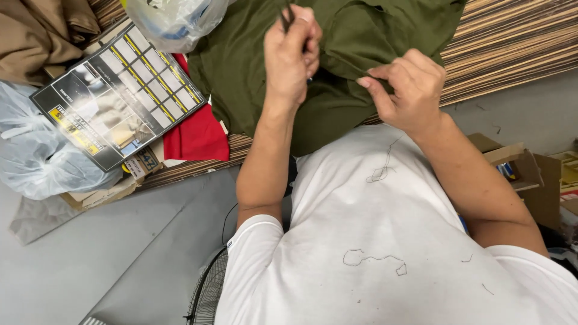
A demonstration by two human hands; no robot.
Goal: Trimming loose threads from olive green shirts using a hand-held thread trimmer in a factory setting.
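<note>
Olive-green garment (pixel 253 66) — red cloth (pixel 195 137) — striped table (pixel 512 42).

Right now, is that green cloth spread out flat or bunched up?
Bunched up: the olive green garment lies in folds, its edge pinched by the right hand, while the left hand holds a small tool.

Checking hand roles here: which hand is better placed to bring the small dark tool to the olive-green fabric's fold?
Probably the left hand: it grips the small dark tool above the olive-green fabric. The right hand is busy pinching the fold.

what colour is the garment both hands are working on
Olive green garment, plain with no pattern, seen in the head view.
</note>
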